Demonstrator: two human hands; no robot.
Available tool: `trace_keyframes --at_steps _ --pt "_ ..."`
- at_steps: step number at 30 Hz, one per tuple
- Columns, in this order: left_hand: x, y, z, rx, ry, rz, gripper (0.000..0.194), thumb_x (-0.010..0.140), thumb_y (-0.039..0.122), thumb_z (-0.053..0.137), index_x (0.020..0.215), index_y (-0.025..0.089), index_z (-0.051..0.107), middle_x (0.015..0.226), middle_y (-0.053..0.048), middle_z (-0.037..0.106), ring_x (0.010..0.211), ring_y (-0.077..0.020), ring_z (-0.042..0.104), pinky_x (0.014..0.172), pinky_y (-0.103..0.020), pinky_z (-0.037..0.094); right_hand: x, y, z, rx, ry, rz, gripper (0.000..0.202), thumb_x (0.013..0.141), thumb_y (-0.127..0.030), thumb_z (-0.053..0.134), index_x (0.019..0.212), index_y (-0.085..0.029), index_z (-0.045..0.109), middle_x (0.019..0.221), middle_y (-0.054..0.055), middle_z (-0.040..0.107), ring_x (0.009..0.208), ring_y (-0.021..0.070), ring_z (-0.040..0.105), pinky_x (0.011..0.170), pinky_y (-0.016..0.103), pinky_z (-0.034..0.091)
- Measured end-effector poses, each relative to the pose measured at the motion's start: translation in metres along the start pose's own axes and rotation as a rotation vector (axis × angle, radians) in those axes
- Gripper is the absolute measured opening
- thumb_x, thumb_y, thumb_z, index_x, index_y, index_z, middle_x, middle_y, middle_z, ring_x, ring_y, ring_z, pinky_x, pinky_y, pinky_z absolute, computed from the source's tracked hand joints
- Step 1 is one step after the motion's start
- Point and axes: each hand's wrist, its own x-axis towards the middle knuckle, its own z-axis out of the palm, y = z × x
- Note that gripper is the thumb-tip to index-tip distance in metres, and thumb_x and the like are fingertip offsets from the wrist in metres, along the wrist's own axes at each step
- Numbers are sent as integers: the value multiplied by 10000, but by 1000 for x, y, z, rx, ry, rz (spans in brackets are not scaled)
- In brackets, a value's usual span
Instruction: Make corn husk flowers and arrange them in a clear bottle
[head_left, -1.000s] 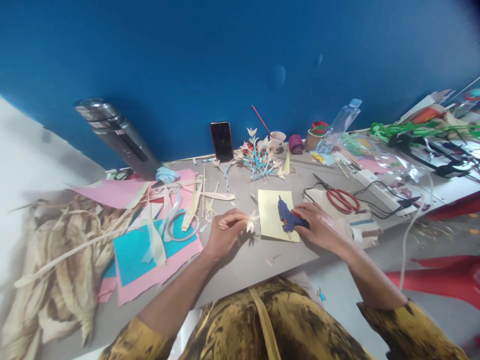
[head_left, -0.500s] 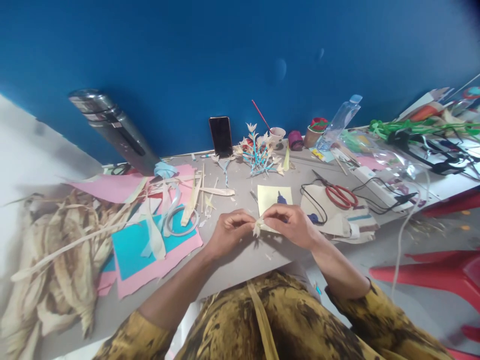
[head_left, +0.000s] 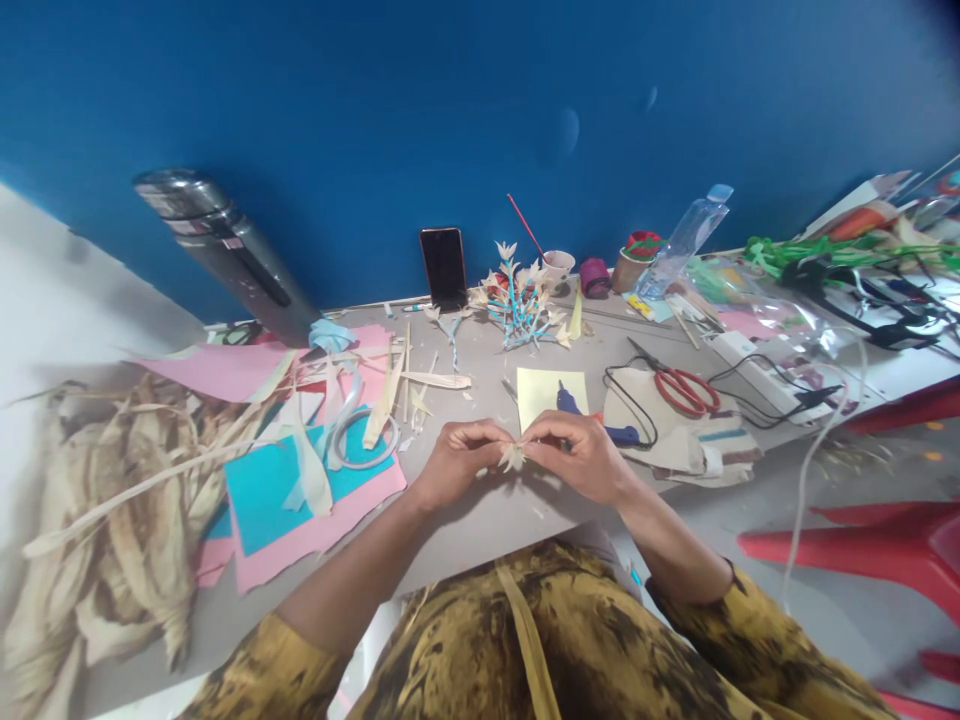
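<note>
Glue gun [head_left: 567, 399] released beyond the right hand [head_left: 583, 456], which now joins the left hand [head_left: 456, 462] in pinching the pale flower [head_left: 513, 459]: seemingly two-handed work.

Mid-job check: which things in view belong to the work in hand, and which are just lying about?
Likely part of the work:
- pale flower, at the fingertips of left hand and right hand
- blue glue gun, partly hidden by the right hand
- blue-stemmed flower cluster
- dried husks

Probably just lying about:
- phone
- dark flask, leaning
- clear bottle, tilted
</note>
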Motion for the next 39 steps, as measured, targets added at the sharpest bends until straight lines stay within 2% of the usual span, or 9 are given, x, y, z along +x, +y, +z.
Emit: trace_keyframes --at_steps 4,8,16,29,33,39 --pt "1 -2 0 -53 12 -71 147 728 289 789 660 162 760 602 -32 598 543 -121 461 527 -284 390 1 1 1 10 -7 7 144 906 -274 636 845 -195 740 793 43 700 694 148 602 606 263 432" --pt "3 -3 -2 -32 25 -82 84 719 233 772 668 168 769 591 -21 606 547 -116 467 549 -282 381 1 1 1 1 -32 42 133 900 -251 631 850 -196 741 818 42 709 697 144 596 608 257 428" --pt "3 -4 -2 -32 89 -115 87 691 241 792 701 160 760 602 -22 631 545 -115 491 540 -271 392 1 0 4 17 -13 114 139 889 -251 633 821 -186 736 797 26 701 640 127 545 592 249 410" --pt "1 2 -3 40 70 -114 74 689 209 745 667 150 708 573 2 608 532 -103 488 542 -254 360 4 -3 3 38 -46 192 140 869 -236 627 797 -180 733 795 26 719 671 137 577 613 245 417" --pt "1 3 -1 2 88 -125 64 659 189 752 646 154 701 566 7 608 530 -101 492 553 -254 377 7 -1 6 64 -56 213 153 863 -257 619 808 -172 734 783 29 715 655 133 573 602 240 413" --pt "3 -2 -2 -184 129 -156 31 618 124 704 628 152 697 506 16 576 482 -94 458 512 -242 326 12 -2 10 126 -25 245 192 858 -308 632 901 -154 737 732 8 661 604 109 507 559 226 381"
